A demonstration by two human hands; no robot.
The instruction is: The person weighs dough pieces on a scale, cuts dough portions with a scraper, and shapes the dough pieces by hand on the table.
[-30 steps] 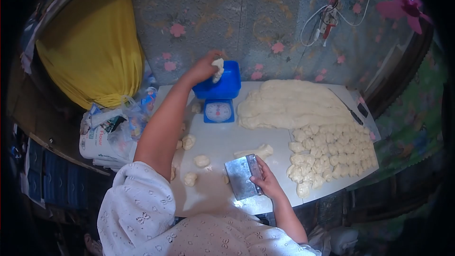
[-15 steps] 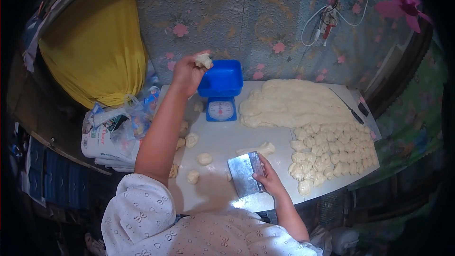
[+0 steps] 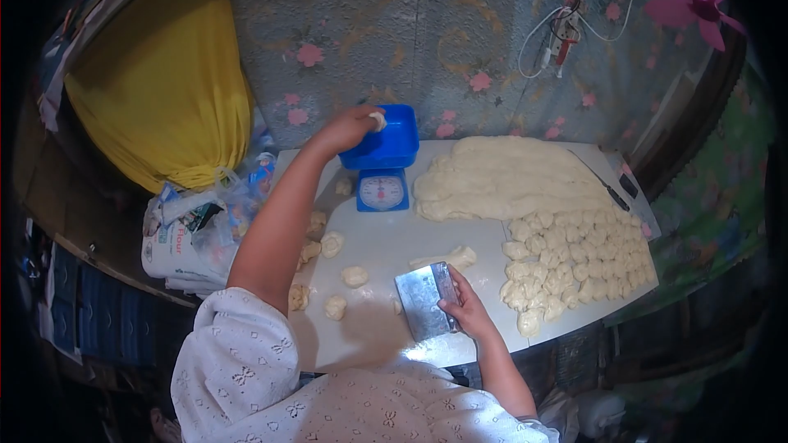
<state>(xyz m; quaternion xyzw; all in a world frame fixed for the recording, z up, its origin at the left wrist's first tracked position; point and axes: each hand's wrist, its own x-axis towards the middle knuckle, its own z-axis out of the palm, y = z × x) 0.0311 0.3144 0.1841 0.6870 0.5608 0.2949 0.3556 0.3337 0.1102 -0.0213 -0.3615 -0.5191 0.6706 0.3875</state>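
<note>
My left hand is closed on a small piece of dough over the left side of the blue tray, which sits on a blue dial scale. Lower down, my right hand grips a metal dough scraper by its handle, above the table near its front edge. Just behind the scraper lies a strip of dough. Several dough lumps, one of them round, rest between my left arm and the scraper.
A large dough slab lies at the back right, with rows of dough pieces in front. A black-handled knife rests on the slab's right edge. Flour bags stand left of the white table; a yellow cloth hangs behind.
My left hand first drew back left from the tray with the dough, then came back over it. My right hand and the scraper have barely moved.
</note>
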